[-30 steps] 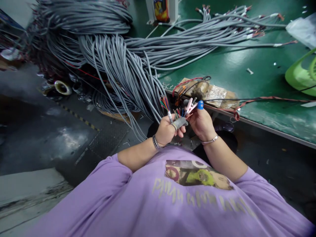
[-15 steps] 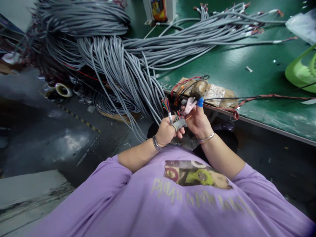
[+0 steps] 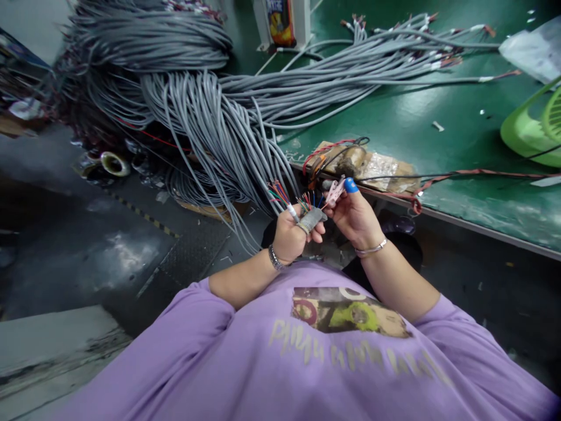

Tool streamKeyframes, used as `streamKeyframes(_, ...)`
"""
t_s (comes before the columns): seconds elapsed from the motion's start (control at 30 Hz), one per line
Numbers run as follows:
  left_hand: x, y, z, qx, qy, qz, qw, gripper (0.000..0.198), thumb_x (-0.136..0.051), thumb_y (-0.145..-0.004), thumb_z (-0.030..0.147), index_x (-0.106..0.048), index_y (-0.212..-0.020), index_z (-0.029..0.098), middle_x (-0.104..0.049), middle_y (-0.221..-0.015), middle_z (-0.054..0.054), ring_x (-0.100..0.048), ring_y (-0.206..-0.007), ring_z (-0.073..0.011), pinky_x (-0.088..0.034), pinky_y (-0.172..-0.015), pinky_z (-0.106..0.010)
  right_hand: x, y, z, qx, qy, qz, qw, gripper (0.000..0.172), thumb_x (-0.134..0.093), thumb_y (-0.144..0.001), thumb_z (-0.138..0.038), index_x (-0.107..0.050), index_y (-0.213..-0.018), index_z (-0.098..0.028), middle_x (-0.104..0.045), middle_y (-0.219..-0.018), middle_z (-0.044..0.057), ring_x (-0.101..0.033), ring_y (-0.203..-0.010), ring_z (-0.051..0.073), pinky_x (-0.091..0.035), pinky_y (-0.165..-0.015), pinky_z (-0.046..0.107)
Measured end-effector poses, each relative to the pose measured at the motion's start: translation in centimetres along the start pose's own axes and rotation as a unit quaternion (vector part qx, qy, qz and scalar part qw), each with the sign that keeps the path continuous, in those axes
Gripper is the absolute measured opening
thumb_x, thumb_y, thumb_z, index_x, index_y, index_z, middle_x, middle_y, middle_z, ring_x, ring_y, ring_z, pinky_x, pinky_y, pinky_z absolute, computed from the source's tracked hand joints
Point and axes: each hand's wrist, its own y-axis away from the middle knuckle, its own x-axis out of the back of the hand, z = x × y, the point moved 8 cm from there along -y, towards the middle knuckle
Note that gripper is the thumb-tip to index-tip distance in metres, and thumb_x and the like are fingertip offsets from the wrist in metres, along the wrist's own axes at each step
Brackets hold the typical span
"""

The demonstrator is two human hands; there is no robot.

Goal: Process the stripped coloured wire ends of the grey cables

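My left hand (image 3: 289, 237) is closed around the end of a grey cable, its thumb covered by a grey wrap (image 3: 312, 221). Coloured wires (image 3: 280, 195) fan out from the white collar at that cable's end. More thin stripped wires (image 3: 310, 202) stick up beside the thumb. Between the fingertips of my right hand (image 3: 357, 219) is a small pink clip (image 3: 335, 192), close to the wire tips. A blue finger cover (image 3: 350, 185) sits on the right thumb. Whether the clip touches a wire is too small to tell.
Bundled grey cables (image 3: 210, 117) hang over the left edge of the green table (image 3: 464, 128). A taped cardboard piece (image 3: 385, 169) with red and black leads lies at the near edge. A green basket (image 3: 526, 128) and a plastic bag (image 3: 534, 49) are at the right.
The coloured wires and cable end in my left hand have tilted and shifted left. My right hand has turned slightly, and the pink clip points more toward the wires.
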Motion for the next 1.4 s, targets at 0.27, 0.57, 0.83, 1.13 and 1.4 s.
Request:
streamKeyframes(0.27, 0.1, -0.5, -0.3, -0.005, -0.035, 0.029, 0.999, 0.044, -0.072, -0.076, 0.059, -0.061, -0.079, 0.016, -0.067, -0.061, 0.001, -0.059, -0.042, -0.0079, -0.037, -0.038, -0.018, 0.4, -0.6, 0.1, 0.02, 0.005, 0.014, 1.0, 0.042, -0.077, -0.076, -0.062, -0.068, -0.082, -0.021, -0.067, -0.072, -0.002, -0.058, -0.063, 0.009, -0.044, -0.053, 0.022)
streamKeyframes(0.57, 0.0, -0.2, -0.8, 0.009, -0.072, -0.001, 0.997, 0.042, -0.07, -0.078, 0.057, -0.062, -0.08, 0.016, -0.068, -0.061, 0.0, -0.06, -0.043, -0.0085, -0.038, -0.04, -0.018, 0.5, -0.3, 0.6, 0.005, 0.005, 0.008, 1.0, 0.047, -0.07, -0.077, -0.07, -0.068, -0.085, -0.024, -0.07, -0.076, -0.001, -0.06, -0.066, 0.012, -0.047, -0.057, 0.024)
streamKeyframes(0.83, 0.7, 0.0, -1.9, 0.04, -0.048, -0.055, 0.997, 0.044, -0.07, -0.08, 0.058, -0.063, -0.083, 0.015, -0.07, -0.066, -0.002, -0.064, -0.049, -0.0099, -0.038, -0.042, -0.018, 2.4, 0.2, 1.1, -0.042, -0.014, 0.013, 0.999, 0.037, -0.075, -0.077, -0.06, -0.066, -0.08, -0.024, -0.067, -0.074, -0.003, -0.056, -0.061, 0.01, -0.043, -0.055, 0.023)
streamKeyframes(1.13, 0.0, -1.2, -2.3, 0.031, -0.01, -0.089, 0.995, 0.04, -0.072, -0.081, 0.045, -0.067, -0.111, 0.019, -0.076, -0.11, -0.011, -0.072, -0.103, -0.0195, -0.052, -0.073, -0.023, 6.6, 2.4, -1.6, 0.087, 0.169, 0.039, 0.981, 0.031, -0.086, -0.069, -0.049, -0.075, -0.082, -0.023, -0.072, -0.077, 0.0, -0.058, -0.064, 0.01, -0.048, -0.06, 0.023)
streamKeyframes(1.4, -0.3, -0.1, -3.9, 0.047, -0.244, -0.156, 0.956, 0.011, -0.056, -0.075, 0.012, -0.063, -0.081, 0.019, -0.07, -0.073, -0.001, -0.061, -0.054, -0.0119, -0.046, -0.052, -0.023, 1.7, 5.6, -0.6, 0.136, 0.268, -0.069, 0.951, 0.025, -0.085, -0.074, -0.036, -0.077, -0.097, -0.03, -0.07, -0.077, -0.001, -0.062, -0.068, 0.016, -0.052, -0.066, 0.03)
